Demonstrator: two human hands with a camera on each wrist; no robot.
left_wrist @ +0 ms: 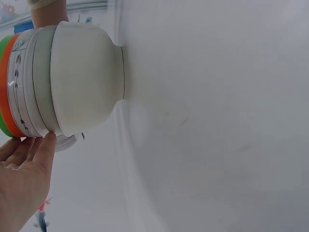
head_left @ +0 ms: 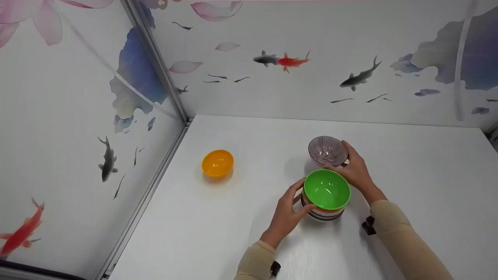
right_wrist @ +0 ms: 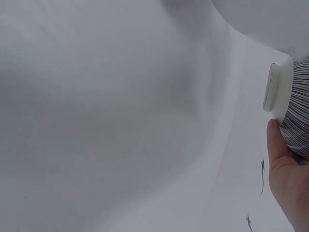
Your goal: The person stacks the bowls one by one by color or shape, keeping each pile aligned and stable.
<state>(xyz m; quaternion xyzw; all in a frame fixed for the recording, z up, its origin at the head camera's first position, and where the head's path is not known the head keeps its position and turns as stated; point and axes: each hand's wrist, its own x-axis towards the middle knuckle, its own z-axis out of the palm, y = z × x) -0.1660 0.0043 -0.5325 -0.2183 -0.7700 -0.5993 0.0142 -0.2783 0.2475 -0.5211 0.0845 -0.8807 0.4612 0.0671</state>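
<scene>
My left hand (head_left: 286, 214) grips the side of a bowl stack, thumb in front and fingers at the left. A green bowl (head_left: 327, 190) tops it; an orange rim (left_wrist: 7, 82), a patterned white band and a plain white bowl (left_wrist: 87, 79) show below. Just behind the stack, my right hand (head_left: 356, 167) holds a purplish, see-through ribbed bowl (head_left: 327, 149) by its right side. From the right wrist, a dark-striped outer wall (right_wrist: 299, 116) and white foot (right_wrist: 273, 87) appear above the table. Whether these are one bowl or two nested, I cannot tell.
A small orange-yellow bowl (head_left: 218, 163) stands apart on the left of the white table (head_left: 186, 233). White panels painted with fish and petals close off the left and back, meeting at a metal frame (head_left: 155, 58).
</scene>
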